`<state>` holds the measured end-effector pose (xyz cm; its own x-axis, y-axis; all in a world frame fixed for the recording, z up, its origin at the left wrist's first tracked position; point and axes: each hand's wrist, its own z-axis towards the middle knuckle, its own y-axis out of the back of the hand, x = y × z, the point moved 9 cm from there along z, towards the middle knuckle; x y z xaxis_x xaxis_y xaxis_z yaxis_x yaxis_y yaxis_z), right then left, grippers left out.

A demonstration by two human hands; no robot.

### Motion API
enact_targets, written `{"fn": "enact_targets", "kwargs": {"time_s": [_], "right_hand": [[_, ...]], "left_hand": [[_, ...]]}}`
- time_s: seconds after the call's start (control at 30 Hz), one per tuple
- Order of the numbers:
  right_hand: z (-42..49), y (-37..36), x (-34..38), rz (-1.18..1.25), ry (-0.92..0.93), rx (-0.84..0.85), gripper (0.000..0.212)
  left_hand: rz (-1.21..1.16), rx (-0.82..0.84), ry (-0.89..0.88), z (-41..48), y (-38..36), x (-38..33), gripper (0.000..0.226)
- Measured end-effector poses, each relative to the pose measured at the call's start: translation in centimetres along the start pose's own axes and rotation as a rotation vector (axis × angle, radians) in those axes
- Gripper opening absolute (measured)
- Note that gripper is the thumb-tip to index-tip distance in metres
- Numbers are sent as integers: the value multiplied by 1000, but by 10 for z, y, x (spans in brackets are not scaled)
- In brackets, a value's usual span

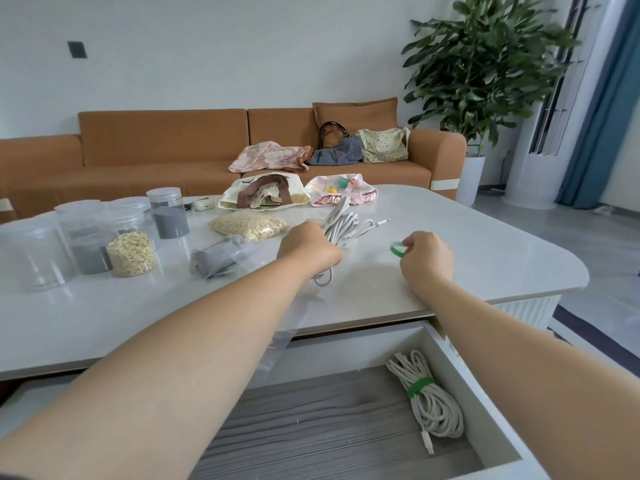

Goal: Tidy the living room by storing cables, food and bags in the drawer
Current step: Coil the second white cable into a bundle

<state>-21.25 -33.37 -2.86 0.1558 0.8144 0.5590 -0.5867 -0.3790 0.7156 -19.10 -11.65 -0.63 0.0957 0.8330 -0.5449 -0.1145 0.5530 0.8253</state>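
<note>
Living room, white wall behind; orange sofa (156,150) along the back, pale coffee table (485,265) in front, its drawer (311,427) pulled open at the near edge

- Far left of table: clear lidded jars (86,237), one holding oats, others grey powder or apparently nothing; the rear ones are hard to read through the plastic
- Centre-left: grey pouch (218,259) and oat bag (247,225), lying loose; judged to be food awaiting storage
- Behind these: tote bag (265,197) and pink bag (341,195) at the table's far edge; several sofa bags (270,155) heaped beyond, overlapping, so the count is uncertain
- Centre: left hand (308,249) gripping a white cable bundle (341,225) at its waist, loops fanning out above and below the fist; the fingers themselves are hidden behind the back of the hand. Squeezed there probably so the coil keeps its shape for binding
- Right: right hand (427,259) pinching a green strap roll (398,249) between thumb and fingertips, near the bundle but apart from it; likely the tie meant for it
- Lower right, in the drawer: tied cable (429,403), coiled and banded in green, lying along the right wall; the drawer's near end is cut off by the frame
</note>
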Motion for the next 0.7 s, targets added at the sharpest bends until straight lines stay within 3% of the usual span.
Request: {"fn": "enact_targets", "kwargs": {"time_s": [0.33,0.5,0.7], "right_hand": [[-15,-49,91,485,56,67,45],[-22,-67,132,667,53,83,48],[0,-88,146,1411,-346,238,45]], "left_hand": [[-46,-123,123,12,46,75,20],[-199,-164,207,16,62,123,14],[-273,-224,132,26,71,142,22]]}}
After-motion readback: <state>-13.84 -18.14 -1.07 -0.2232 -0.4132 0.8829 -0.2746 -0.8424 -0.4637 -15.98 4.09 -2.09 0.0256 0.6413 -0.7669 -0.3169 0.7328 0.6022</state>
